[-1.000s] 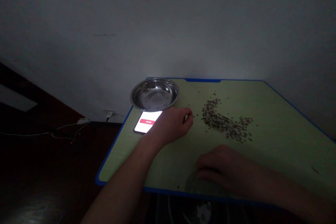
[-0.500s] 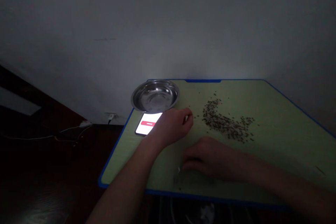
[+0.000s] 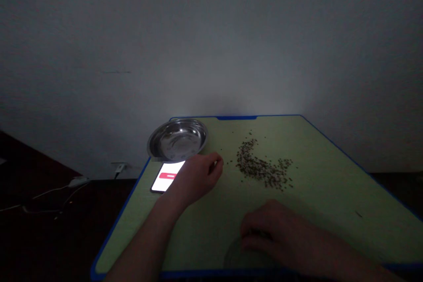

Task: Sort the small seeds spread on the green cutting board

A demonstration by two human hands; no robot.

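My left hand is over the table's left part, fingertips pinched together; whatever lies between them is too small to make out. Its wrist partly covers a phone with a lit white and red screen. Just beyond the hand stands a shiny metal bowl, with nothing visible inside. Near the front edge my right hand has its thumb and fingers curled in above a dim, rounded, see-through shape; what the fingers hold is hidden. Many small dark seeds or grains lie scattered in a curved patch between and beyond the hands.
The green tabletop has a blue rim and stands against a grey wall. A small dark sliver lies at the right. White cables and a plug are beside the table at left.
The view has shifted, so the table sits lower and further left. My right hand has moved towards the front edge, away from my left hand, which stays pinched by the bowl.
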